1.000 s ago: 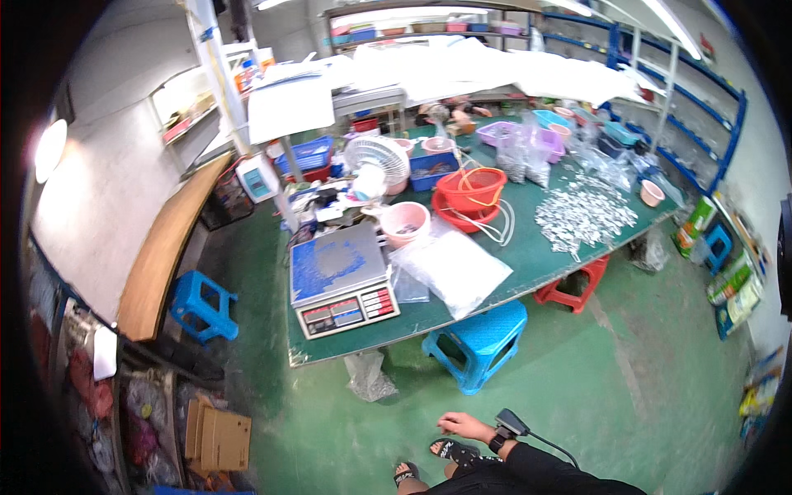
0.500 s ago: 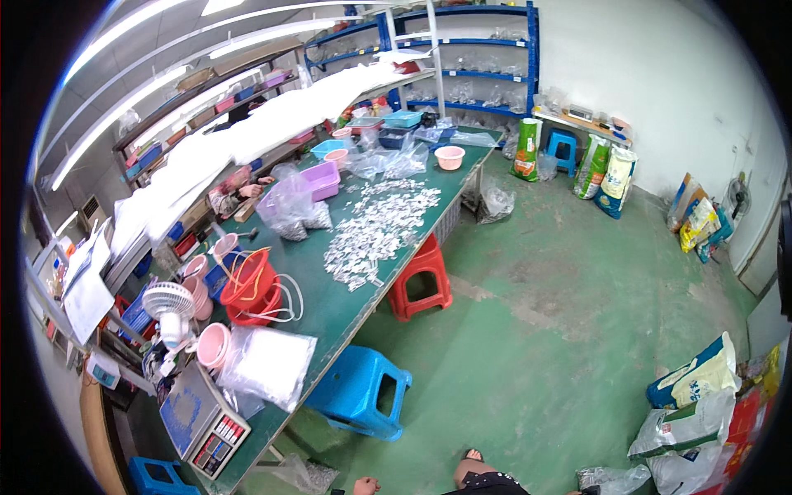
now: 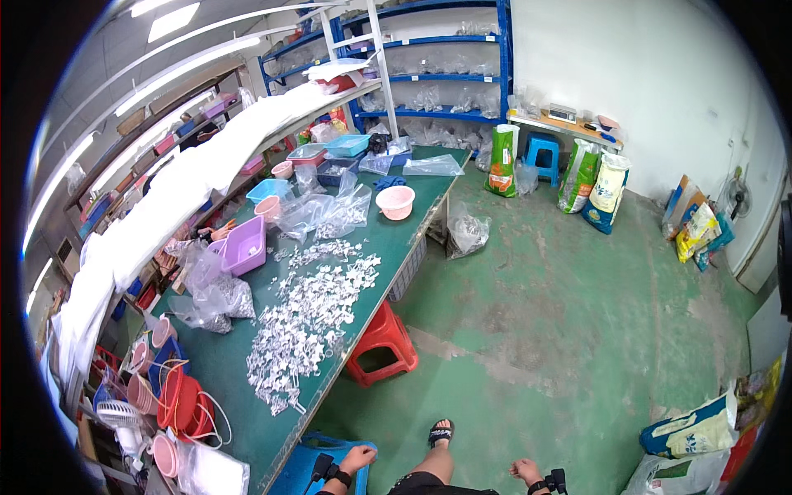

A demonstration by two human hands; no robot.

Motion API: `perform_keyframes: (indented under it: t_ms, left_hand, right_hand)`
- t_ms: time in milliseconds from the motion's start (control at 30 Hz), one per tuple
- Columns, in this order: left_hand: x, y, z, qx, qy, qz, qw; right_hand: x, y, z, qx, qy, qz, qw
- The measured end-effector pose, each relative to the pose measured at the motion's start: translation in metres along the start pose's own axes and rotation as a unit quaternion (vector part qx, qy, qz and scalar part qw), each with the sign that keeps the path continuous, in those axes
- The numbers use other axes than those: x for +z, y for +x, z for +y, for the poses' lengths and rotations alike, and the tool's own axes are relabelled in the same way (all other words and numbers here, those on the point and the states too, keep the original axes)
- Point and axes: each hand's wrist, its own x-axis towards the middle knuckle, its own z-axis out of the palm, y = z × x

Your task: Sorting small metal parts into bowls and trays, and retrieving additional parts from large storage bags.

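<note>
My left hand (image 3: pixel 358 459) hangs loosely curled over the blue stool (image 3: pixel 318 462) beside the long table, with nothing seen in it. Out over the floor, my right hand (image 3: pixel 525 471) is also curled in, apart from everything. Dark straps with small black devices circle both wrists. On the green tabletop (image 3: pixel 346 239) many small silvery-white pieces (image 3: pixel 305 322) lie in a wide spread. Beside them sit clear bags of pieces (image 3: pixel 227 301), a purple basin (image 3: pixel 242 247) and a pink bowl (image 3: pixel 395 203).
A red stool (image 3: pixel 384 342) stands under the table edge. Another person's hand (image 3: pixel 223 230) shows across the table. Sacks (image 3: pixel 689 429) lie at the right; upright sacks (image 3: pixel 606 194) stand by the wall near blue shelves (image 3: pixel 505 74). A fan (image 3: pixel 120 414) and red bucket (image 3: pixel 186 404) are at left.
I have moved forward along the table, so the pieces and red stool are nearer and lower in view. Both my hands now show; the scale has left the view.
</note>
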Motion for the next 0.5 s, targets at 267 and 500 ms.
perform_keyframes:
  t_ms: [267,500]
  left_hand:
    - [-0.029,0.24,0.282,0.14,-0.025,-0.07,0.987]
    - [-0.037,0.44,0.523,0.284,-0.036,-0.085,0.954]
  right_hand:
    - [-0.082,0.02,-0.068,0.035,-0.304,0.114,0.945]
    - [-0.123,0.164,-0.195,0.106,-0.191,0.092,0.972]
